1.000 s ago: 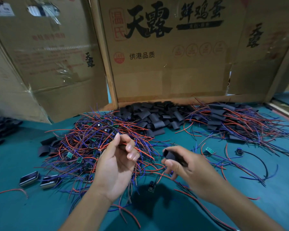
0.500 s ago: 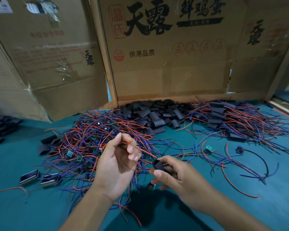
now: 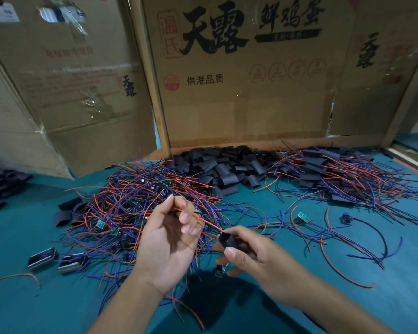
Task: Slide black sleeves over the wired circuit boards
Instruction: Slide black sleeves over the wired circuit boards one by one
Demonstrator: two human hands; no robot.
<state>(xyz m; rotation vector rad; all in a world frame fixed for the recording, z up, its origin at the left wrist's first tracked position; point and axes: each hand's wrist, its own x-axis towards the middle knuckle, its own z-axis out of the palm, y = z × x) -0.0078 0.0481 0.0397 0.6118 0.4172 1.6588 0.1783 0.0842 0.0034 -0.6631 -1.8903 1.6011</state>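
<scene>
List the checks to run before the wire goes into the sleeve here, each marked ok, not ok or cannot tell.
1. Right hand grips a black sleeve: ok.
2. Sleeve mouth open and turned toward the wire: ok, the square opening shows.
3. Left hand pinches the red wire: ok.
4. Wire tip lined up with the mouth: ok, it ends right at the opening; whether it has entered, cannot tell.
5. A circuit board hangs on this wire: cannot tell; a small board lies below the hands, its link hidden.
6. Held wire free of the wire pile: cannot tell.
</scene>
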